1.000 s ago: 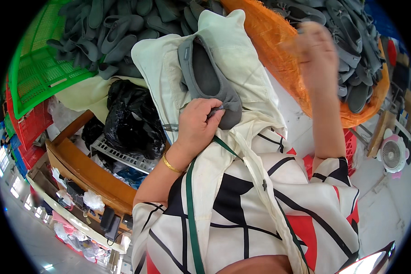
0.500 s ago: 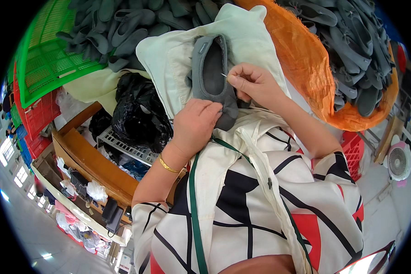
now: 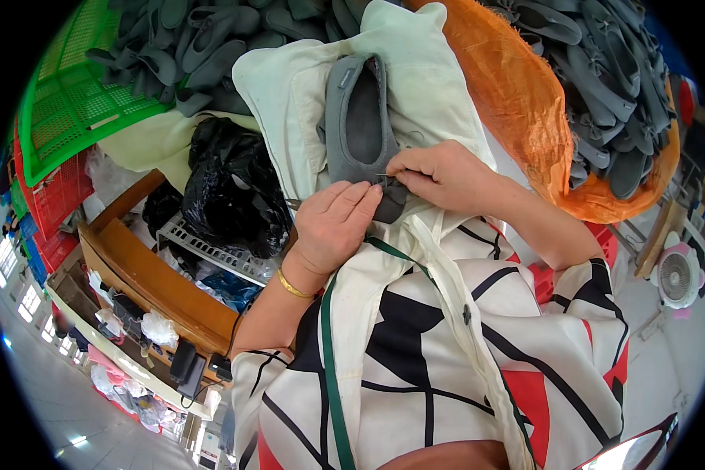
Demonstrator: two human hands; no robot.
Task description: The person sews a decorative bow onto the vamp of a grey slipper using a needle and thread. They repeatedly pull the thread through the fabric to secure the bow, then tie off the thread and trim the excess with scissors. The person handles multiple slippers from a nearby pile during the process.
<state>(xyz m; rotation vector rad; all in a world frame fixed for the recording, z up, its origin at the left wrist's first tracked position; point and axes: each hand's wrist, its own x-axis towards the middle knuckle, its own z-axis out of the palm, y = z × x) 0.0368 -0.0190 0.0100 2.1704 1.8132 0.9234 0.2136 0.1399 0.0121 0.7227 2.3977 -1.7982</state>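
A grey slipper (image 3: 337, 117) lies on a pale cloth cushion (image 3: 290, 86) in front of me, its opening facing up. My left hand (image 3: 335, 219) grips the slipper at its near end, thumb and fingertips pressed against the upper. Between the thumb and forefinger of my right hand (image 3: 446, 178) is a thin needle (image 3: 385, 174), its tip at the near rim of the opening, close to my left fingertips. A dark pointed tip (image 3: 292, 204) sticks out beside my left hand; what it belongs to is hidden.
Grey slippers (image 3: 211, 47) are heaped at the back by a green plastic basket (image 3: 70, 102). An orange sack (image 3: 517, 94) holds more at the right. Left of the cushion are a black plastic bag (image 3: 235, 188) and a wooden drawer (image 3: 157, 274). A small fan (image 3: 679, 278) stands far right.
My right hand has come down and nearer to my left, bringing the needle from beside the slipper's opening to its near rim. My left hand keeps its hold, slightly lower.
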